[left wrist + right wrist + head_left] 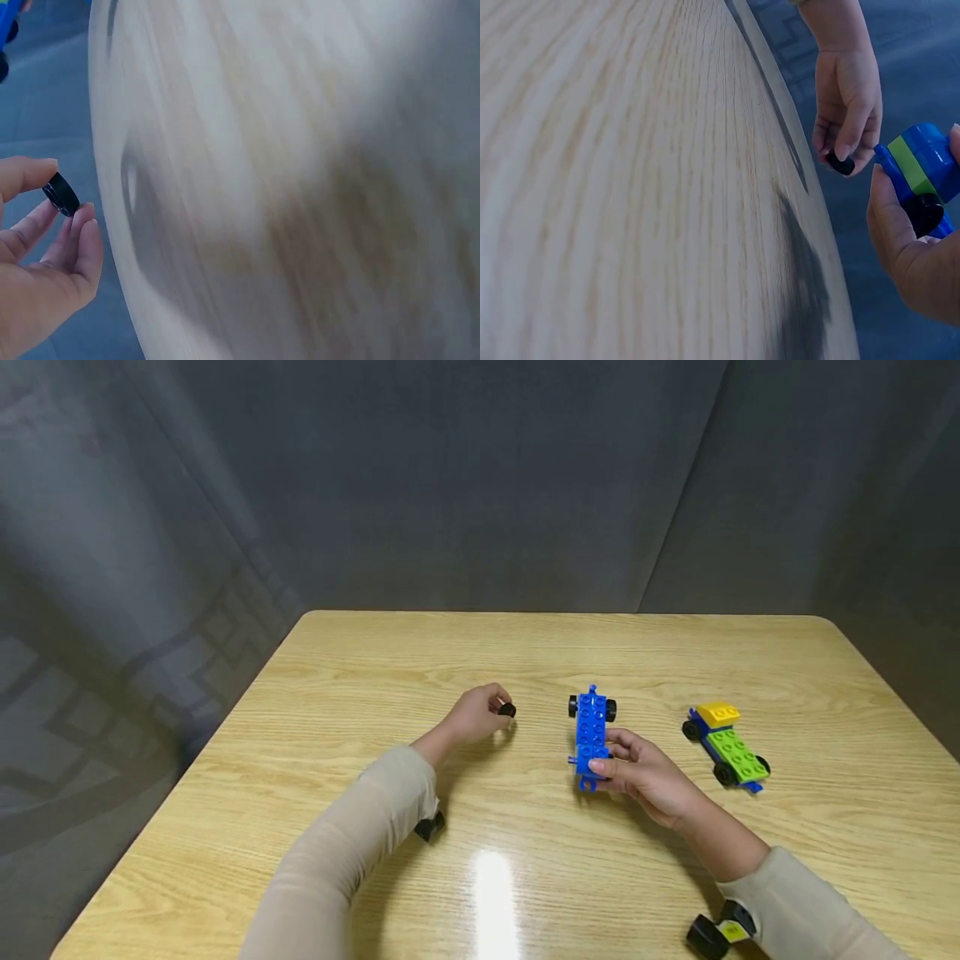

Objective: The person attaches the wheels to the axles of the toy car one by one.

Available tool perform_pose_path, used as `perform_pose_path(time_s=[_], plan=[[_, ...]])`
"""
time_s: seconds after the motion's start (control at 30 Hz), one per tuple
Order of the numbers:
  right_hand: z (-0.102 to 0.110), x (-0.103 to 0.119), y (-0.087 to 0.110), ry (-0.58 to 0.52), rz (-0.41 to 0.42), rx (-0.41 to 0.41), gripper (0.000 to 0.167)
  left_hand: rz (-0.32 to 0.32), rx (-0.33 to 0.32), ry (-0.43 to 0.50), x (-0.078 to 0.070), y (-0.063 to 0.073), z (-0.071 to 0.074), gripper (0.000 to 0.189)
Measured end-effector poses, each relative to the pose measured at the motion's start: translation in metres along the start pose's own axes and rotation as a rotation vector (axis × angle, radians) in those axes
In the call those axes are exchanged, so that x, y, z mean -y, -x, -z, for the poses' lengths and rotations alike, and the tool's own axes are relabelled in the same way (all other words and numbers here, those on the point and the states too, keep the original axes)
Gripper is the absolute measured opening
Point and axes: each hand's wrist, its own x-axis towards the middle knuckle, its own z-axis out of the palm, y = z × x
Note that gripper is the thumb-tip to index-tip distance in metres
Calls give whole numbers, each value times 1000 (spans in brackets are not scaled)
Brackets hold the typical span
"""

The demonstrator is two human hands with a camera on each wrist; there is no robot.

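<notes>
My left hand (480, 714) pinches a small black toy wheel (507, 710) between thumb and fingertips, above the table. In the left wrist view the wheel (61, 194) is seen nearly edge-on. My right hand (648, 772) grips the near end of a blue studded toy car base (591, 727), thumb on top. Black wheels sit on both sides of its far end. A bare blue axle peg sticks out at the near left. The right wrist view shows a green strip (911, 165) on the base and a black wheel (924, 214) by my fingers.
Right of the hands, a toy car (727, 743) with yellow and lime-green bricks on a blue wheeled base stands on the wooden table (300, 760). Grey curtains (480, 485) hang behind and at the left. Black wrist cameras (430, 827) sit at both cuffs.
</notes>
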Motion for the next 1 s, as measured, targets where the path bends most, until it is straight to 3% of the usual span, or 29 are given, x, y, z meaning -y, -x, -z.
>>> perform_pose_path(time_s=[0.37, 1.0], plan=[[-2, -1, -3, -8, 5, 4, 64, -69, 29, 127, -12, 15, -9, 25], [-3, -3, -4, -15, -1, 0, 65, -57, 96, 283, -22, 33, -23, 26]])
